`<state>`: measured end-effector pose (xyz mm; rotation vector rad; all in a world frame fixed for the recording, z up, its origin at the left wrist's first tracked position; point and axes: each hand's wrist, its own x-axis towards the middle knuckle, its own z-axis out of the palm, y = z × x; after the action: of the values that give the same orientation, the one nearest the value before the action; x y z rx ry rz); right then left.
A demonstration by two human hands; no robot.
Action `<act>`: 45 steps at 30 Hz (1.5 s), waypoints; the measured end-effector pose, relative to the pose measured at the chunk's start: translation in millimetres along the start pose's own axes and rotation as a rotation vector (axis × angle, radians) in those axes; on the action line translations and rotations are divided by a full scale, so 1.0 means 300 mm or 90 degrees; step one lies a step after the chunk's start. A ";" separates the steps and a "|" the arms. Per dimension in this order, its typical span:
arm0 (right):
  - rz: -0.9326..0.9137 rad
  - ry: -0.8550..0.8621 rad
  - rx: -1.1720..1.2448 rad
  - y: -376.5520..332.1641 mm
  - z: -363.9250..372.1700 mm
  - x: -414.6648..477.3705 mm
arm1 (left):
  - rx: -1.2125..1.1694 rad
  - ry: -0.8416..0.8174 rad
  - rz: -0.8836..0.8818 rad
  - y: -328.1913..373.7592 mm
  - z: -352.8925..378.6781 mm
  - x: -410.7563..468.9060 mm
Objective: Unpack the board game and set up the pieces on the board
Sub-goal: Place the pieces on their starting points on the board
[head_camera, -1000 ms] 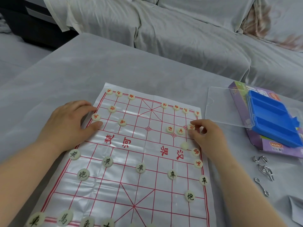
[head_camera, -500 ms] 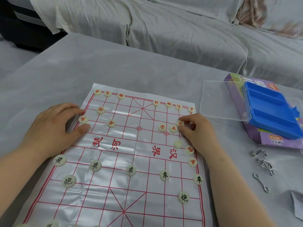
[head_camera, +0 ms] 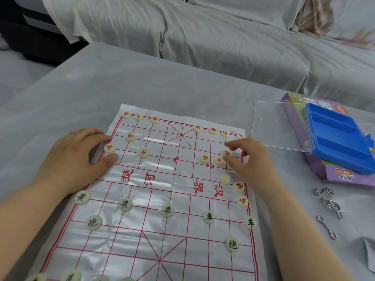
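**Head view.** A table under smooth grey cloth, and behind it a sofa draped in creased grey sheets. The xiangqi board, a glossy, wrinkled plastic sheet ruled in red, lies flat at centre, its long axis running from me toward the sofa. Round cream discs with red lettering, inverted to me, fill the far half. The black-lettered discs sit nearer and read upright. My left hand lies flat-fingered on the board's left edge and grasps nothing, with a border disc between thumb and forefinger. My right hand pinches a red-lettered disc near the right edge. Right of the board are a clear lid, a blue tray on a purple carton, and wire puzzles.
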<state>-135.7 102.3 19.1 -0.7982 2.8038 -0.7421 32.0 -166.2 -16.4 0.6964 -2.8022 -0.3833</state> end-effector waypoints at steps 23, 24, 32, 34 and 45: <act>-0.069 -0.093 -0.245 -0.108 0.057 0.036 | -0.002 -0.002 0.010 -0.011 -0.001 0.004; -0.073 -0.094 -0.241 -0.107 0.056 0.036 | -0.001 -0.003 0.008 -0.014 0.000 0.004; -0.094 -0.095 -0.150 -0.136 0.055 0.068 | -0.005 0.014 0.018 -0.012 -0.001 0.004; -0.117 -0.087 -0.149 -0.158 0.054 0.099 | -0.008 0.017 0.016 -0.010 -0.003 0.002; -0.216 -0.142 -0.191 -0.322 0.147 0.324 | -0.033 0.033 0.022 -0.022 0.002 0.000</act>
<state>-162.9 -38.7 28.9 -1.3394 2.6381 -0.2449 34.6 -171.7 -19.1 0.6363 -2.7422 -0.4234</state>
